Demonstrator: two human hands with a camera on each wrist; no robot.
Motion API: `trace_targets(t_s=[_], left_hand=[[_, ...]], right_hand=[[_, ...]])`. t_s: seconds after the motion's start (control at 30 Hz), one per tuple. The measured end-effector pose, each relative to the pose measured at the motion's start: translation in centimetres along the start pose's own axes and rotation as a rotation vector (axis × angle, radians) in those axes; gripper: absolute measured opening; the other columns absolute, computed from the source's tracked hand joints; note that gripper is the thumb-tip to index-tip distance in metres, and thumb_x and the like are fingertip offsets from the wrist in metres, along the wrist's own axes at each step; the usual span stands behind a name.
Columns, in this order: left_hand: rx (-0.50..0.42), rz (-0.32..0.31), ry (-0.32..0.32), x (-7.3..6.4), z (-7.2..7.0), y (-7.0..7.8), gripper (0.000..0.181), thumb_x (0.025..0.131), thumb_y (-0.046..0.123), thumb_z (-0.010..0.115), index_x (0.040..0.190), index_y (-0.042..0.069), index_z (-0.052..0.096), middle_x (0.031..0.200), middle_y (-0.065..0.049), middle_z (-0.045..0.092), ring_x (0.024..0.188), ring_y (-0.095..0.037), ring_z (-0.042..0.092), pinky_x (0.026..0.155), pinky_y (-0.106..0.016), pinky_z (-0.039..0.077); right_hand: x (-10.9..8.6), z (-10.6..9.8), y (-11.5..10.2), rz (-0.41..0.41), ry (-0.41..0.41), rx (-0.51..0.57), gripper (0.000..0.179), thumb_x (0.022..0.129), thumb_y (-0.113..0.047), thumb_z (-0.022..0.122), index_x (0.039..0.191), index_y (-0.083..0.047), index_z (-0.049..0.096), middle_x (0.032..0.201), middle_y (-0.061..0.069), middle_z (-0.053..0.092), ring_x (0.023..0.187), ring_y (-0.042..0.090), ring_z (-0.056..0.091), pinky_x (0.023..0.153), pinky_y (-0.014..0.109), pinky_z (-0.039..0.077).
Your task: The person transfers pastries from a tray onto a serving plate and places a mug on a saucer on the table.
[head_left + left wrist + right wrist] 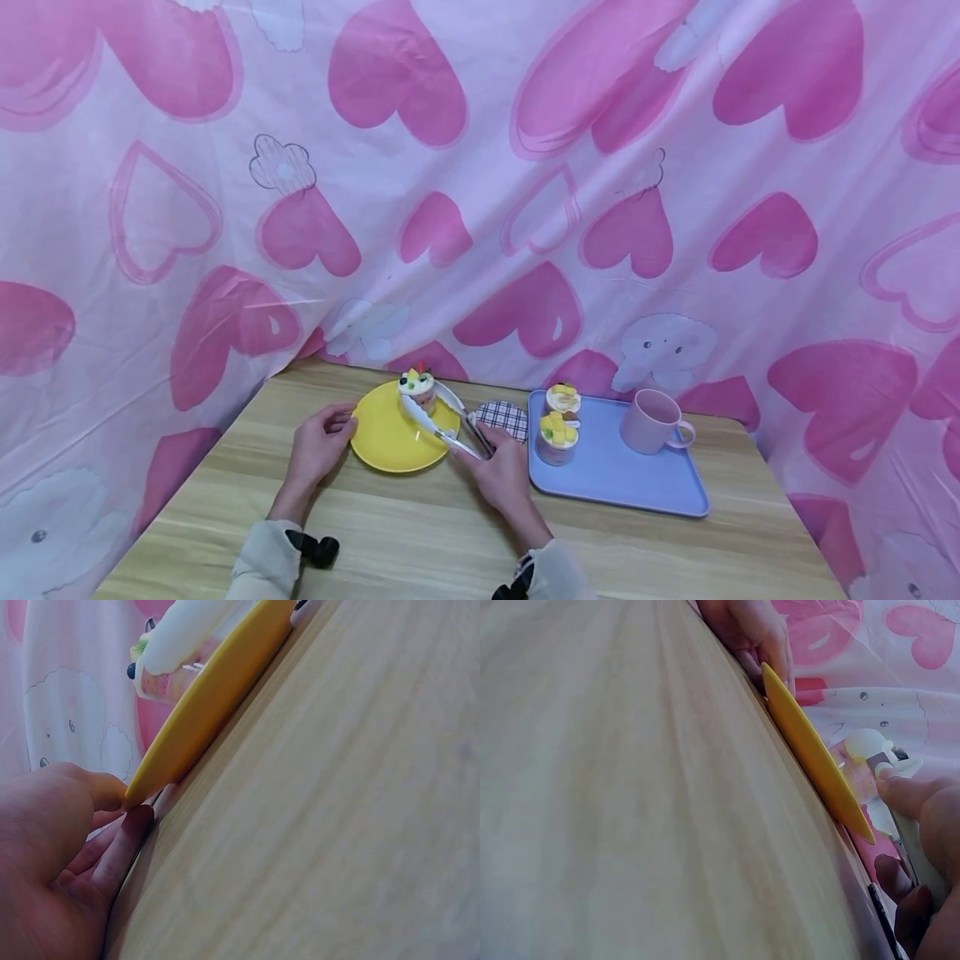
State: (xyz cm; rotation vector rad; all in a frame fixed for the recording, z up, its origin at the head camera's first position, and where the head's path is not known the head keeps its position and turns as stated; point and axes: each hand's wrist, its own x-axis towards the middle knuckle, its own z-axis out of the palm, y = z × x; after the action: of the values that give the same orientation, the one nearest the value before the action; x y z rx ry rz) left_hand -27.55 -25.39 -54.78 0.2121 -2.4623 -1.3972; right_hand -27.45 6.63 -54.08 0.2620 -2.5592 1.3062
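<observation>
My left hand (321, 442) pinches the left rim of a yellow plate (390, 446), thumb above and fingers under the edge in the left wrist view. Toward the back of the plate is a small dessert cup (422, 398) with white cream, blueberries and bits of red and yellow fruit on top. My right hand (501, 475) holds metal tongs (471, 433) with white tips. Those tips reach over the plate from the right, one on each side of the cup. In the right wrist view, thumb and fingers wrap the tongs' handles.
Right of the tongs lies a round checked coaster (504, 419), partly hidden. Beyond it a blue tray (607, 479) carries a fruit-topped dessert cup (557, 450), another dessert cup (562, 398) behind it, and a pink mug (651, 423). A heart-patterned curtain (480, 292) hangs along the wooden table's back edge.
</observation>
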Motion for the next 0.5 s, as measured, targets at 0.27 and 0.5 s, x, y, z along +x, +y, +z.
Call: trace_targets(t_s=[0.27, 0.5], left_hand=[[0.009, -0.024, -0.004, -0.13, 0.22, 0.07, 0.032, 0.097, 0.022, 0.067, 0.127, 0.012, 0.068, 0.115, -0.01, 0.073, 0.105, -0.023, 0.069, 0.087, -0.028, 0.06], [0.015, -0.032, -0.011, -0.04, 0.15, -0.08, 0.034, 0.098, 0.023, 0.066, 0.13, 0.012, 0.066, 0.118, -0.011, 0.072, 0.107, -0.024, 0.068, 0.091, -0.037, 0.06]], right_hand=[[0.28, 0.7, -0.08, 0.044, -0.001, -0.022, 0.075, 0.072, -0.061, 0.082, 0.132, -0.019, 0.067, 0.126, -0.001, 0.071, 0.115, 0.014, 0.065, 0.099, 0.039, 0.056], [0.27, 0.85, -0.17, 0.039, -0.007, -0.035, 0.082, 0.068, -0.065, 0.082, 0.134, -0.019, 0.066, 0.119, -0.002, 0.073, 0.093, 0.011, 0.062, 0.08, 0.028, 0.054]])
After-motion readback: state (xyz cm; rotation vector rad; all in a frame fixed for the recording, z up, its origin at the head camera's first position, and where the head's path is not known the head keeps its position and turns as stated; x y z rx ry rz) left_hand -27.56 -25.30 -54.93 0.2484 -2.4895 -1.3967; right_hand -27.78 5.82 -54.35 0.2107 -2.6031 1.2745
